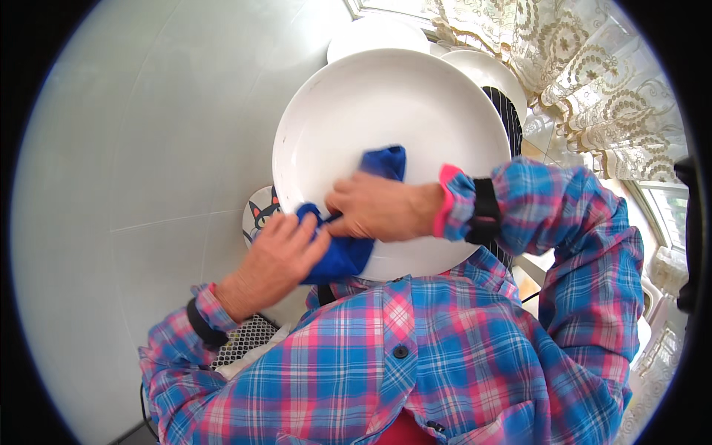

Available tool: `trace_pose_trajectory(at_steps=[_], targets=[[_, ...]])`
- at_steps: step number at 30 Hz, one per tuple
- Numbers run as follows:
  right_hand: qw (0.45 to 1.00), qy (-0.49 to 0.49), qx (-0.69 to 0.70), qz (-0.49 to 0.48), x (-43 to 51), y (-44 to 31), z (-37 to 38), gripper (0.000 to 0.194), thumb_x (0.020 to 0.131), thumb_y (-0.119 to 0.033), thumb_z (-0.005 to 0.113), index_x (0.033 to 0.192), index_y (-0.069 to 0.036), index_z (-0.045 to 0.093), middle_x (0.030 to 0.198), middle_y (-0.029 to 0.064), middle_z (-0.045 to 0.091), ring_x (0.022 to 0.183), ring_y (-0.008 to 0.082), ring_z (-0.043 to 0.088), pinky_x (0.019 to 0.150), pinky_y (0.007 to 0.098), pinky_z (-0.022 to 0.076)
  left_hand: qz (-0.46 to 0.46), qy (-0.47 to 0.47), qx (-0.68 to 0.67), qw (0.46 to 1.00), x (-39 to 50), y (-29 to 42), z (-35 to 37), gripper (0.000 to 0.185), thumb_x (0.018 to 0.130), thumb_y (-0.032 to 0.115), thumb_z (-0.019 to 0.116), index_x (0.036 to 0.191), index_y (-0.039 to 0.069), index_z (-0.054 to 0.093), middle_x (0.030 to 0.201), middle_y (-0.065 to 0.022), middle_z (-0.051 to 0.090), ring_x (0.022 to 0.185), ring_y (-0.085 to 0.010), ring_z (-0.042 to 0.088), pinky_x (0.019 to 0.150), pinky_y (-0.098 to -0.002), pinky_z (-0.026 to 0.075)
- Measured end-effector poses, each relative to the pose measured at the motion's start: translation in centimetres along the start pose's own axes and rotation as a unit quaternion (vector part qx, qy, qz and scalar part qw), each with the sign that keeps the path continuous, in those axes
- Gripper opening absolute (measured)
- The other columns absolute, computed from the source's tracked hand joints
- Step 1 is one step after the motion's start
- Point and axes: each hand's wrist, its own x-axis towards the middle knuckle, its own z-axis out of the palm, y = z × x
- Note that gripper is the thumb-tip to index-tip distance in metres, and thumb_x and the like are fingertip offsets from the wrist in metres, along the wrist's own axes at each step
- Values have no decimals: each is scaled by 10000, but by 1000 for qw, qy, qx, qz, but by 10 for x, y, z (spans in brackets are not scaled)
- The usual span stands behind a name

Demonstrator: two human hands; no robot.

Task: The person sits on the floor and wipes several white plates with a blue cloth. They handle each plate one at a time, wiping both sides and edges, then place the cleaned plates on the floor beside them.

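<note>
A large, shallow white dish [423, 111] rests on the lap, tilted so that its inside faces up. My right hand [384, 208], slightly blurred, bunches a blue cloth [345, 258] against the inside of the dish. One corner of the cloth sticks up beyond the knuckles. At the lower left rim my left hand [275, 256] grips the cloth where it folds over the edge. The fingertips of both hands come close together there. Small dark marks show along the left inner wall of the dish.
A pale tiled wall [139, 139] stands close on the left. Beyond the dish are a white round object [378, 36] and another white dish [495, 75]. Lace curtains [601, 83] hang at the right. A round cat-face piece [256, 214] and a mesh surface [247, 336] sit at left.
</note>
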Motion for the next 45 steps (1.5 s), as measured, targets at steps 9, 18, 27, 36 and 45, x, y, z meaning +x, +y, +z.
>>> trace_pose_trajectory(at_steps=[9,18,27,36,45], targets=[[952,-98,125,262,-124,-51,-31,293,676,-54,734,961,-33,668,993,163,579,1007,331,531,884,400,449,232,57,-76,968,98,32,44,315,828,121,563,1110,-19,576,967,-101,581,905,-222,561,794,-319,447],[912,14,-195,360,-156,-20,-94,224,677,-28,713,884,-6,631,931,110,570,925,276,545,819,367,475,330,171,119,921,249,-44,1,241,873,170,609,1113,196,606,1136,-1,560,1115,-190,538,998,-352,395],[928,143,-251,236,-21,81,-75,333,774,48,636,1099,9,577,1019,153,601,973,294,601,847,372,527,24,163,194,967,132,-142,-9,394,810,51,667,1192,141,621,1262,-73,580,1166,-263,540,1002,-397,433],[996,86,-8,-26,26,1,7,158,804,-129,610,949,-73,640,887,101,586,867,263,591,687,357,504,-107,75,-34,991,-28,0,11,480,633,30,657,1107,-39,618,1166,-237,565,1021,-384,524,903,-493,432],[953,-71,212,204,-98,-47,-8,398,719,-65,736,1084,-9,586,983,189,576,936,371,583,820,429,485,117,22,-77,990,47,31,24,316,801,139,636,1090,11,618,999,-110,590,938,-233,551,817,-349,437]])
